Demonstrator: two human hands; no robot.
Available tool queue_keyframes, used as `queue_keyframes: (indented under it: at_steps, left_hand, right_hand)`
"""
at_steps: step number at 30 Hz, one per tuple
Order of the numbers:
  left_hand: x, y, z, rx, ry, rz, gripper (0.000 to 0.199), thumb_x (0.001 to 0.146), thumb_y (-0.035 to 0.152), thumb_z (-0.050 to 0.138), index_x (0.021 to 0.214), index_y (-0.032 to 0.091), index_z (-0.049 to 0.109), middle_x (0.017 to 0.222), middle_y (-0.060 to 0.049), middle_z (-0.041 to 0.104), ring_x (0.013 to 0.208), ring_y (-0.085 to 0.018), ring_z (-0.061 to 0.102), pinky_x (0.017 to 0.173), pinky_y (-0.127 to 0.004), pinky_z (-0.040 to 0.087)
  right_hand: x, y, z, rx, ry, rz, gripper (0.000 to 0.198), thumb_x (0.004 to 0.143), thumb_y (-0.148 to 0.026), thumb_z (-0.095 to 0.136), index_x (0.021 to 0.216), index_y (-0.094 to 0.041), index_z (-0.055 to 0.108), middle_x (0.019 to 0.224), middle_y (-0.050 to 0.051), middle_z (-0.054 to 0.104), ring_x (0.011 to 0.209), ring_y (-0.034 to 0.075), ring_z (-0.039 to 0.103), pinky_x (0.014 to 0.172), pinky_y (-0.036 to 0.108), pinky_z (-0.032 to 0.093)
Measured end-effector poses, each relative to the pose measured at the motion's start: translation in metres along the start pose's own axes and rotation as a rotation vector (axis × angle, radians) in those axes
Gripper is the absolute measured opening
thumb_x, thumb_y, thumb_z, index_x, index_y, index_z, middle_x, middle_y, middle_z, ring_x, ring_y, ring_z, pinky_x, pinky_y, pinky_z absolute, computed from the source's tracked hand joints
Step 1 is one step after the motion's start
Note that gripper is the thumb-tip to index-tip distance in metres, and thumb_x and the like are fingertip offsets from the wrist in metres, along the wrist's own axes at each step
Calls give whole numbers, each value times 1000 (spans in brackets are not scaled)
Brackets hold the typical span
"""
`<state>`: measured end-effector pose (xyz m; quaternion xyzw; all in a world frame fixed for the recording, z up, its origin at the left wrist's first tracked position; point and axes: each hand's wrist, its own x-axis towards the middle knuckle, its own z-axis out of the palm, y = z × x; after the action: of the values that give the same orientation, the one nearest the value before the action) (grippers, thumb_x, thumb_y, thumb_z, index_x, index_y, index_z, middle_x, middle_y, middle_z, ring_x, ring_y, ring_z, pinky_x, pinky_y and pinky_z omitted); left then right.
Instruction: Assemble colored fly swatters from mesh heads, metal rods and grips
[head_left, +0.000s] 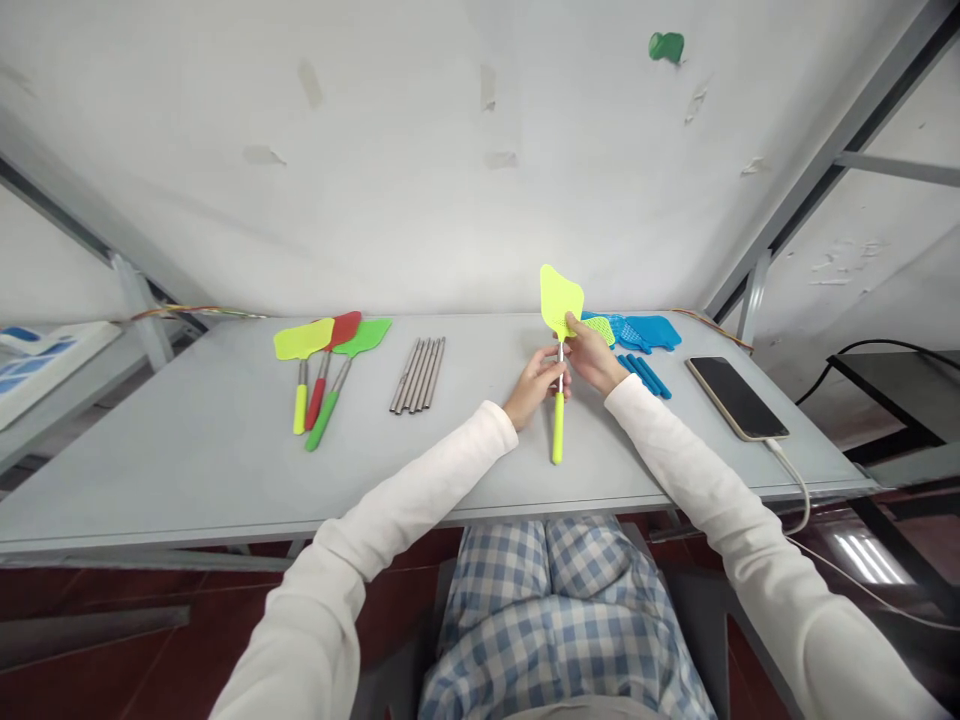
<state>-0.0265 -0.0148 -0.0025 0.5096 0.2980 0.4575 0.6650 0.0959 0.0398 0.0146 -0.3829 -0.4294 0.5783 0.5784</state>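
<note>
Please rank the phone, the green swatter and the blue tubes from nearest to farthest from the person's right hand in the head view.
From the right hand:
1. Blue tubes, just to its right on the table.
2. Phone, farther right, beyond the tubes.
3. Green swatter, well over on the left side.

In front of the steel tubes, the bench is free until the left sleeve. Left of the tubes, one lane is open until three fly swatters. Right of the tubes, space continues until the hands and yellow-green swatter; farther right, blue handles and phone obstruct.
</note>
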Motion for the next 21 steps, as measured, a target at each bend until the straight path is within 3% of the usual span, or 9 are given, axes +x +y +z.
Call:
queue_keyframes:
  at_steps: [3, 6, 8, 10, 12, 14, 21]
  left_hand:
    - [0, 1, 0, -137, 47, -22, 22, 87, 39, 53, 98, 22, 48, 63, 8, 43, 41, -4, 41, 42, -20, 35]
    - [1, -1, 0, -145, 171, -21, 19, 90, 41, 47, 92, 22, 44, 62, 9, 38, 37, -2, 32, 37, -16, 26]
    - [2, -4, 0, -85, 220, -27, 17, 92, 39, 45, 91, 23, 42, 61, 10, 38, 36, -2, 31, 36, -15, 26]
    - [3, -8, 0, -3, 226, -26, 15, 92, 37, 45, 90, 23, 39, 59, 11, 38, 36, -2, 32, 36, -15, 26]
    - [2, -11, 0, 81, 230, 7, 16, 92, 35, 47, 88, 24, 37, 58, 11, 38, 36, -3, 33, 36, -15, 26]
    - [1, -12, 1, 156, 240, 52, 17, 91, 35, 49, 86, 24, 37, 56, 11, 38, 35, -3, 33, 36, -16, 25]
    - [-6, 5, 5, 271, 217, 86, 20, 91, 40, 48, 83, 23, 42, 50, 11, 33, 36, -3, 27, 36, -16, 21]
  right_hand:
    - [-3, 4, 3, -90, -18, -9, 50, 65, -54, 74, 98, -21, 55, 95, 3, 62, 80, 14, 58, 69, 26, 49]
    - [-6, 8, 4, -312, 102, -85, 79, 62, -53, 75, 128, -25, 41, 126, 9, 51, 103, 20, 56, 86, 35, 49]
    - [-8, 9, 6, -545, 218, -221, 96, 59, -53, 76, 137, -24, 29, 138, 14, 38, 119, 25, 47, 97, 43, 44]
    - [-11, 10, 10, -809, 289, -401, 101, 58, -52, 76, 140, -23, 25, 143, 16, 30, 129, 31, 35, 103, 51, 35]
    - [-15, 9, 15, -1015, 309, -531, 92, 63, -51, 72, 138, -23, 28, 143, 17, 29, 132, 34, 28, 104, 56, 30]
    - [-17, 7, 19, -1109, 326, -583, 75, 69, -49, 66, 132, -22, 34, 140, 16, 31, 130, 34, 31, 102, 56, 29]
    - [-26, 0, 22, -1031, 437, -639, 40, 77, -42, 59, 109, -21, 46, 114, 10, 50, 107, 24, 47, 96, 46, 33]
